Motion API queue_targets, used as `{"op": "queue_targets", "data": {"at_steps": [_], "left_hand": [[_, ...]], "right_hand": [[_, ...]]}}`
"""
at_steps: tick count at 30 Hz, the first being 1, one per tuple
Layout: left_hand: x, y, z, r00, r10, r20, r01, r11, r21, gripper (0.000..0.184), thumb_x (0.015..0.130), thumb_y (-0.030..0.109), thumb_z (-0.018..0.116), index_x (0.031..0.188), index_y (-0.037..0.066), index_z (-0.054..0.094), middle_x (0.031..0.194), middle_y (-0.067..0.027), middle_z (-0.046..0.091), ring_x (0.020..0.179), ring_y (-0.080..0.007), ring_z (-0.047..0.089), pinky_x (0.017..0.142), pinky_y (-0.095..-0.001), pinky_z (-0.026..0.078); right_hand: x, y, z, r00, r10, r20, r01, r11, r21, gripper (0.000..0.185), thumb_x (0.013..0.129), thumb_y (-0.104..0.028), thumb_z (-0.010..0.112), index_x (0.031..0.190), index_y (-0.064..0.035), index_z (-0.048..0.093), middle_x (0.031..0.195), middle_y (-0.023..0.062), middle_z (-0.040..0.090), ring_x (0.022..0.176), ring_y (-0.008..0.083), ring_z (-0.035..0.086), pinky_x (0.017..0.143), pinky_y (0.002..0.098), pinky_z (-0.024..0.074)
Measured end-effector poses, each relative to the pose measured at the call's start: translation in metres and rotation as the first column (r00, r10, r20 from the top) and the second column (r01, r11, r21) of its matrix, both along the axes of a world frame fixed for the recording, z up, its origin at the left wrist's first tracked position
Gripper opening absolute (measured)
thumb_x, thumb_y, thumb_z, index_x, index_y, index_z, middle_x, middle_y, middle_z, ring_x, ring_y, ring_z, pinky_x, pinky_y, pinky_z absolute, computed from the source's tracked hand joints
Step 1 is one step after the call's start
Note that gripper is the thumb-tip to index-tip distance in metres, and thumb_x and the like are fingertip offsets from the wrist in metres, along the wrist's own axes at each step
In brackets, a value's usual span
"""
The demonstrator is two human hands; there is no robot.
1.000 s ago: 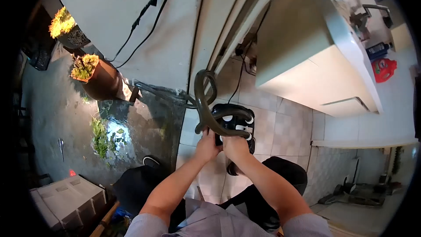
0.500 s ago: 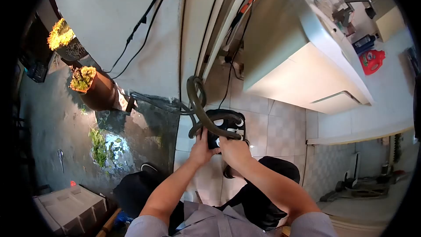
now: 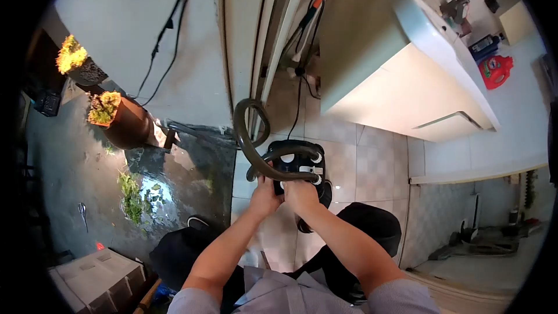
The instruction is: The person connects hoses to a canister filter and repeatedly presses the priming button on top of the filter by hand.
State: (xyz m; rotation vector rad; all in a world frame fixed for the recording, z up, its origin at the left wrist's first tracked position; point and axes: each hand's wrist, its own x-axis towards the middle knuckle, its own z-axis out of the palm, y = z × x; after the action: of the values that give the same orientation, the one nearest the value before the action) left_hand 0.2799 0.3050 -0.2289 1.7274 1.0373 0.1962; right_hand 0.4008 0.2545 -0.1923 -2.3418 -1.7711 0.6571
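Note:
A black canister filter (image 3: 297,146) stands on the tiled floor between my feet, with white fittings on its top. Two ends of a thick dark hose (image 3: 242,131) sit in the white fittings on its right, and the hose loops up and over to the left. My left hand (image 3: 266,199) is closed against the near left edge of the filter, its fingertips partly hidden by the hose. Close beside it, my right hand (image 3: 301,196) grips the near edge, fingers curled and partly out of sight below the hose.
A white cabinet (image 3: 378,96) rises at the right, with cables (image 3: 299,96) beside it. On the left, a brown plant pot (image 3: 129,123) stands on wet concrete near loose green leaves (image 3: 131,197) and scissors (image 3: 83,216). A foam box (image 3: 99,279) lies lower left.
My right hand has shifted slightly left along the filter's near edge, showing more of the filter's right side. The hose loop sits a little further left. The view has shifted slightly.

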Motion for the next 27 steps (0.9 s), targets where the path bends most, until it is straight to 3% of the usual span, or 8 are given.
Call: {"op": "queue_targets", "data": {"at_steps": [4,8,11,15,18,22,24,27], "left_hand": [[-0.001,-0.003,-0.015,1.0,0.009,-0.006,-0.008,0.994,0.107,0.106,0.062,0.022,0.076,0.14,0.012,0.004,0.14,-0.0256,0.016,0.116,-0.0424,0.039,0.089,-0.0429,0.042],[-0.001,-0.002,-0.011,1.0,-0.012,0.009,0.011,0.997,0.077,0.108,0.062,0.028,0.077,0.14,0.01,0.004,0.139,-0.0265,0.017,0.119,-0.0422,0.037,0.091,-0.0422,0.042],[0.001,-0.003,-0.02,0.999,0.002,-0.04,0.006,0.981,0.192,0.113,0.06,0.034,0.079,0.14,0.009,0.003,0.138,-0.0272,0.019,0.121,-0.0412,0.035,0.092,-0.0412,0.041],[0.004,-0.001,-0.01,1.0,0.006,0.012,-0.008,0.983,0.186,0.113,0.061,0.032,0.078,0.14,0.01,0.001,0.138,-0.0264,0.019,0.12,-0.0409,0.036,0.092,-0.041,0.041],[0.002,-0.003,-0.015,1.0,0.017,0.007,-0.018,0.997,0.075,0.112,0.062,0.027,0.077,0.14,0.011,-0.002,0.138,-0.025,0.02,0.12,-0.0406,0.037,0.092,-0.0412,0.041],[0.003,-0.006,-0.031,1.0,-0.002,0.002,0.002,0.992,0.123,0.111,0.063,0.019,0.075,0.14,0.01,-0.004,0.139,-0.0241,0.019,0.122,-0.0391,0.035,0.096,-0.0398,0.037],[0.002,-0.006,-0.05,0.998,-0.067,0.016,0.058,0.943,0.328,0.109,0.064,0.016,0.073,0.14,0.008,-0.004,0.139,-0.0253,0.02,0.124,-0.0378,0.032,0.101,-0.0384,0.031],[0.001,0.001,-0.033,0.994,-0.044,0.097,0.011,0.95,0.313,0.104,0.066,0.014,0.07,0.14,0.006,-0.002,0.138,-0.0272,0.022,0.125,-0.0377,0.03,0.103,-0.0383,0.027]], "right_hand": [[0.0,-0.001,0.021,0.978,0.167,0.125,-0.169,0.986,0.009,0.019,0.076,-0.012,0.05,0.085,0.0041,0.056,0.077,0.0225,0.061,0.068,0.0347,0.062,0.061,0.0431,0.0504],[0.002,-0.006,0.058,0.976,0.197,0.092,-0.196,0.98,-0.019,0.019,0.077,-0.011,0.048,0.084,0.0057,0.053,0.076,0.0226,0.061,0.068,0.0335,0.063,0.057,0.0419,0.0511],[-0.001,-0.005,0.084,0.983,0.161,0.093,-0.152,0.983,-0.102,0.019,0.077,-0.011,0.048,0.087,0.005,0.052,0.075,0.0221,0.062,0.069,0.0331,0.063,0.058,0.0409,0.0513],[0.001,0.0,0.079,0.986,0.145,0.078,-0.134,0.983,-0.126,0.019,0.077,-0.01,0.048,0.089,0.0039,0.052,0.076,0.0222,0.061,0.07,0.0326,0.063,0.059,0.0398,0.0516],[0.0,0.001,0.068,0.989,0.137,0.057,-0.137,0.991,-0.001,0.02,0.076,-0.009,0.048,0.092,0.0031,0.051,0.078,0.022,0.061,0.07,0.0325,0.063,0.06,0.0395,0.0516],[-0.002,0.003,0.051,0.994,0.105,0.008,-0.104,0.992,-0.069,0.022,0.075,-0.008,0.048,0.094,0.0015,0.054,0.079,0.0212,0.061,0.072,0.0335,0.062,0.062,0.0419,0.051],[0.001,0.005,0.024,0.996,0.089,0.011,-0.088,0.996,-0.022,0.022,0.075,-0.008,0.049,0.094,0.001,0.056,0.08,0.0211,0.061,0.072,0.0339,0.062,0.063,0.0426,0.0508],[-0.004,0.005,0.004,1.0,0.029,0.005,-0.029,0.995,-0.093,0.019,0.074,-0.011,0.05,0.086,-0.0016,0.061,0.082,0.0217,0.062,0.077,0.0335,0.062,0.067,0.0433,0.0505]]}}
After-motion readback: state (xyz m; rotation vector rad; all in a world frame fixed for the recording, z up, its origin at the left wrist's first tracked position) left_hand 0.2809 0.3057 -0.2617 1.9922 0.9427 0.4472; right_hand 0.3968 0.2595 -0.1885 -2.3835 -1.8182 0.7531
